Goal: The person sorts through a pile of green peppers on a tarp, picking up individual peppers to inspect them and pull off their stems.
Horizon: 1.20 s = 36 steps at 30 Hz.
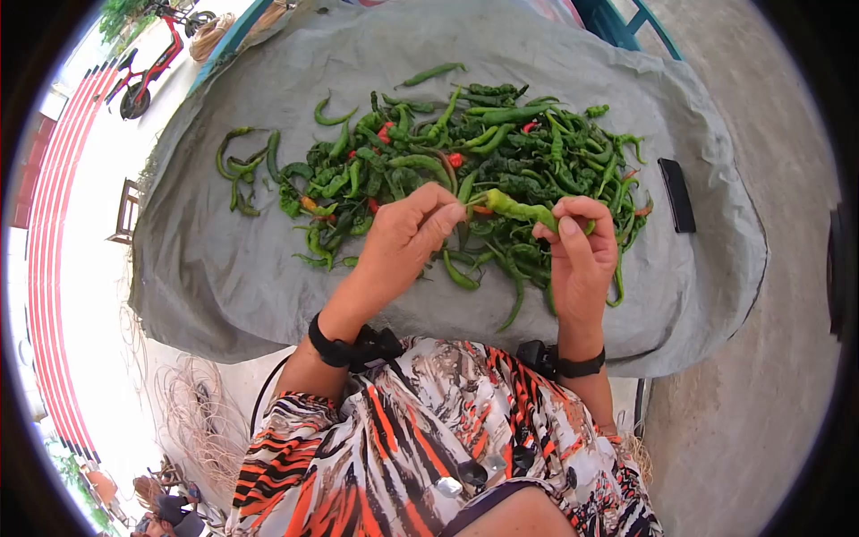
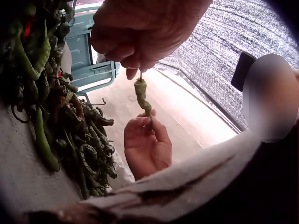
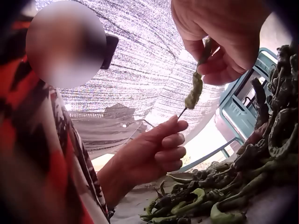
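Observation:
Between both hands, a green chili pepper (image 1: 517,208) is held up over the pile, its stem toward the left. My left hand (image 1: 407,234) pinches the stem between thumb and fingertips. The tip end is gripped by the thumb and fingers of my right hand (image 1: 583,255). In the left wrist view the pepper (image 2: 141,94) looks crooked and wrinkled. In the right wrist view its thin dark stem (image 3: 182,112) runs into the left hand's fingertips. Below and behind the hands lies a heap of green chili peppers (image 1: 537,148) with a few red ones (image 1: 455,160).
A grey cloth (image 1: 224,295) spreads under the peppers. A black phone (image 1: 677,195) lies at its right side. Several peppers (image 1: 243,170) sit apart at the left. Blue-green metal rails (image 1: 658,31) show behind the cloth. Beyond, at the far left, stands a red scooter (image 1: 152,67).

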Each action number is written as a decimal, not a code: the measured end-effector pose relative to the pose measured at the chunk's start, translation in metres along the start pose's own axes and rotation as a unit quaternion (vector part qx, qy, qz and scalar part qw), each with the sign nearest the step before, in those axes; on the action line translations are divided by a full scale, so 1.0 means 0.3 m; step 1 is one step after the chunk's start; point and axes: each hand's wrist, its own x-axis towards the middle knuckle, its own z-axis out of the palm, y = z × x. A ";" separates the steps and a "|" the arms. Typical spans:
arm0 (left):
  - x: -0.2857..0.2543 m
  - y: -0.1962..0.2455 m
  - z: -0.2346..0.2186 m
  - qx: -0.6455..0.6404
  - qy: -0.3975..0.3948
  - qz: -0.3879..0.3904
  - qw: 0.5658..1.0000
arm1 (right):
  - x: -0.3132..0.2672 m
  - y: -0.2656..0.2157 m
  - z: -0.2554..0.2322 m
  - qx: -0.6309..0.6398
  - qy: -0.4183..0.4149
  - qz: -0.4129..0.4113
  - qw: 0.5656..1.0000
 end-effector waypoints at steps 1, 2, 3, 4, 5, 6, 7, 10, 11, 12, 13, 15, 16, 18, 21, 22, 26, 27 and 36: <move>-0.002 0.007 -0.005 -0.031 -0.001 -0.022 0.999 | 0.003 -0.006 0.010 0.001 -0.003 -0.004 1.000; -0.006 0.012 -0.013 -0.061 -0.003 -0.045 0.997 | 0.004 -0.010 0.021 0.003 -0.007 -0.007 1.000; -0.006 0.015 -0.029 -0.061 0.040 -0.043 0.996 | 0.001 0.002 0.035 -0.003 0.005 0.005 1.000; 0.001 0.014 -0.040 -0.073 0.083 -0.037 0.993 | 0.004 0.000 0.045 -0.020 0.015 0.017 1.000; 0.004 0.013 -0.054 -0.083 0.126 -0.034 0.988 | 0.002 0.001 0.055 -0.036 0.025 0.031 0.999; 0.011 0.007 -0.070 -0.009 0.160 -0.041 0.986 | 0.001 0.014 0.056 -0.069 0.007 0.034 0.997; 0.021 -0.001 -0.092 0.067 0.193 -0.045 0.978 | -0.003 0.020 0.061 -0.094 -0.020 0.050 0.994; 0.006 -0.006 -0.105 0.196 0.222 -0.025 0.955 | -0.022 0.021 0.092 -0.157 -0.062 0.079 0.982; -0.005 -0.007 -0.105 0.223 0.218 -0.014 0.950 | -0.018 0.027 0.090 -0.193 -0.048 0.038 0.979; -0.016 -0.011 -0.105 0.266 0.147 -0.031 0.952 | -0.012 0.036 0.079 -0.229 -0.036 -0.003 0.973; -0.027 -0.017 -0.104 0.305 0.076 -0.047 0.948 | -0.004 0.044 0.068 -0.265 -0.024 -0.044 0.963; -0.046 -0.054 -0.095 0.402 -0.004 -0.059 0.914 | 0.009 0.043 0.063 -0.246 0.023 -0.067 0.967; -0.050 -0.099 -0.079 0.460 -0.014 -0.055 0.886 | 0.012 0.027 0.067 -0.221 0.034 -0.055 0.973; -0.051 -0.133 -0.056 0.521 -0.020 -0.057 0.852 | 0.011 0.010 0.070 -0.203 0.043 -0.036 0.978; -0.047 -0.104 -0.057 0.496 0.016 -0.019 0.868 | -0.010 0.010 0.063 -0.245 0.026 -0.025 0.969; -0.046 -0.085 -0.060 0.469 0.027 -0.010 0.883 | -0.013 0.011 0.063 -0.254 0.039 -0.028 0.966; -0.051 -0.017 -0.071 0.378 0.074 0.016 0.923 | 0.012 0.022 0.034 -0.422 0.089 -0.173 0.885; -0.050 -0.010 -0.070 0.359 0.086 0.022 0.929 | 0.016 0.017 0.028 -0.480 0.075 -0.175 0.856; -0.024 -0.019 -0.030 0.298 0.130 0.005 0.945 | 0.051 0.063 0.024 -0.748 -0.033 -0.199 0.633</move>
